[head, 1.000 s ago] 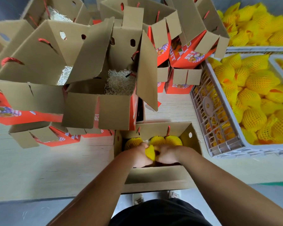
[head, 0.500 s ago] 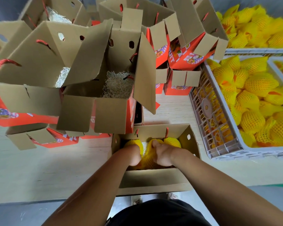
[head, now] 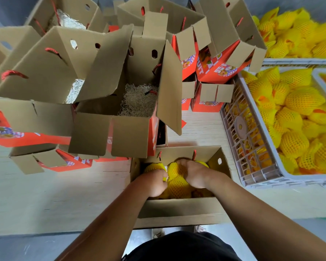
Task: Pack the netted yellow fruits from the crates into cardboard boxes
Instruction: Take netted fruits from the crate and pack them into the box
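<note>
Under both hands, seen from the head camera, netted yellow fruits (head: pixel 177 182) sit inside the open cardboard box (head: pixel 179 210). Left hand (head: pixel 155 182) pinches the netting, fingers curled; right hand (head: pixel 193 173) presses curled over a fruit. Settling step, likely; next comes reaching right to the crate (head: pixel 252 147).

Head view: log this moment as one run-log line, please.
step: seating fruit in box | left hand: pinches net | right hand: presses fruit | crate: still holds fruits | spare boxes: open
</note>
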The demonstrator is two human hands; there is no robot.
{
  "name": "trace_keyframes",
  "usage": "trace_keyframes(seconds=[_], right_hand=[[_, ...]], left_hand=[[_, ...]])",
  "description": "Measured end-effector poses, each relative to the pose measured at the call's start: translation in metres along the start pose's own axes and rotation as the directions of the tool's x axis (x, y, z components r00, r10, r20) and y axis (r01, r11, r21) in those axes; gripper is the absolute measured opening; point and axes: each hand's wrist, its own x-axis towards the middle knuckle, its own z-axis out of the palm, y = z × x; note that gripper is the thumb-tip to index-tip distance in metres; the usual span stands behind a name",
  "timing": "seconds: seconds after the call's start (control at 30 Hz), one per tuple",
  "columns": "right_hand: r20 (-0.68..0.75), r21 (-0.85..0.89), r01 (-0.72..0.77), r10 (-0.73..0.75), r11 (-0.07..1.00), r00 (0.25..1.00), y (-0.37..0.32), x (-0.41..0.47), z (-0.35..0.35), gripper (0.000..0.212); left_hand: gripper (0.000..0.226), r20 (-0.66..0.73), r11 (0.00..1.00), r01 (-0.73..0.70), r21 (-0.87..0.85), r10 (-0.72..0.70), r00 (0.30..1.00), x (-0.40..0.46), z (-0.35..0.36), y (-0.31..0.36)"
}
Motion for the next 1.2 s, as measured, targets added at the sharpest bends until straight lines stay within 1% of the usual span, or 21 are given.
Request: trace_keyframes(seconds=[0.07,0.13,0.23,0.3,0.37,0.43,0.5,0.57,0.67,0.77,0.8,0.83,0.9,0.93,0.97,1.0,1.03,1.07,1.1,1.13,1.2], right_hand=[[-0.049,0.015,0.017,-0.016,1.0,0.999,0.005,-0.007,-0.005,0.06],[-0.074,0.02,0.037,-0.036,0.999,0.997,0.007,-0.015,-0.007,0.054],[-0.118,0.079,0.138,-0.128,0.987,0.985,0.005,-0.029,-0.011,0.039],[-0.213,0.183,0.239,-0.198,0.954,0.957,0.001,-0.043,-0.018,0.029],[-0.358,0.256,0.322,-0.22,0.912,0.908,0.002,-0.057,-0.031,0.034],[-0.492,0.272,0.397,-0.228,0.877,0.84,0.006,-0.069,-0.045,0.04],[-0.613,0.285,0.462,-0.211,0.84,0.762,0.02,-0.084,-0.061,0.039],[-0.702,0.3,0.494,-0.162,0.816,0.694,0.039,-0.096,-0.077,0.035],[-0.79,0.3,0.497,-0.08,0.814,0.608,0.08,-0.109,-0.102,0.037],[-0.841,0.245,0.404,-0.015,0.881,0.541,0.139,-0.116,-0.126,0.036],[-0.842,0.213,0.333,0.0,0.919,0.539,0.163,-0.117,-0.134,0.036],[-0.825,0.187,0.242,0.019,0.952,0.565,0.187,-0.117,-0.143,0.038],[-0.738,0.138,0.053,0.067,0.989,0.672,0.233,-0.116,-0.161,0.046],[-0.673,0.092,-0.023,0.079,0.995,0.736,0.252,-0.114,-0.168,0.049],[-0.601,0.008,-0.09,0.077,0.996,0.796,0.266,-0.111,-0.173,0.051],[-0.531,-0.119,-0.14,0.056,0.983,0.846,0.276,-0.106,-0.175,0.055],[-0.469,-0.256,-0.176,0.037,0.95,0.882,0.282,-0.101,-0.176,0.062],[-0.417,-0.372,-0.199,0.029,0.907,0.909,0.285,-0.097,-0.176,0.071],[-0.378,-0.457,-0.213,0.028,0.864,0.925,0.287,-0.092,-0.174,0.08],[-0.358,-0.521,-0.216,0.018,0.826,0.934,0.288,-0.089,-0.173,0.084],[-0.358,-0.582,-0.188,-0.043,0.791,0.933,0.294,-0.085,-0.173,0.076]], left_hand=[[0.044,-0.059,1.0,-0.019,0.024,0.02,0.998,-0.003,-0.001,0.002],[0.04,-0.128,0.997,-0.083,-0.003,0.082,0.988,-0.008,-0.002,0.006],[0.033,-0.22,0.955,-0.249,-0.164,0.211,0.952,-0.012,-0.002,0.023],[0.031,-0.294,0.896,-0.345,-0.281,0.262,0.919,-0.013,0.0,0.04],[0.031,-0.398,0.815,-0.437,-0.381,0.282,0.873,-0.011,0.001,0.061],[0.033,-0.486,0.747,-0.503,-0.435,0.276,0.829,-0.007,0.0,0.08],[0.04,-0.531,0.702,-0.557,-0.443,0.295,0.795,-0.002,0.0,0.107],[0.047,-0.547,0.664,-0.603,-0.441,0.334,0.768,0.004,0.0,0.137],[0.044,-0.534,0.648,-0.647,-0.401,0.408,0.74,0.017,0.004,0.185],[0.036,-0.514,0.648,-0.68,-0.342,0.477,0.713,0.033,0.011,0.236],[0.035,-0.502,0.647,-0.688,-0.329,0.497,0.707,0.039,0.014,0.255],[0.034,-0.488,0.649,-0.69,-0.319,0.512,0.707,0.046,0.018,0.273],[0.032,-0.471,0.667,-0.694,-0.271,0.537,0.7,0.062,0.026,0.309],[0.031,-0.478,0.692,-0.694,-0.198,0.55,0.684,0.073,0.03,0.325],[0.03,-0.489,0.734,-0.675,-0.071,0.564,0.665,0.086,0.033,0.338],[0.031,-0.486,0.778,-0.621,0.097,0.582,0.652,0.099,0.035,0.349],[0.034,-0.459,0.8,-0.536,0.268,0.596,0.659,0.11,0.037,0.356],[0.037,-0.414,0.797,-0.434,0.42,0.594,0.69,0.119,0.039,0.36],[0.04,-0.372,0.77,-0.328,0.547,0.575,0.729,0.126,0.041,0.361],[0.041,-0.348,0.731,-0.234,0.641,0.548,0.761,0.13,0.045,0.361],[0.036,-0.36,0.682,-0.112,0.723,0.51,0.781,0.13,0.055,0.36]])
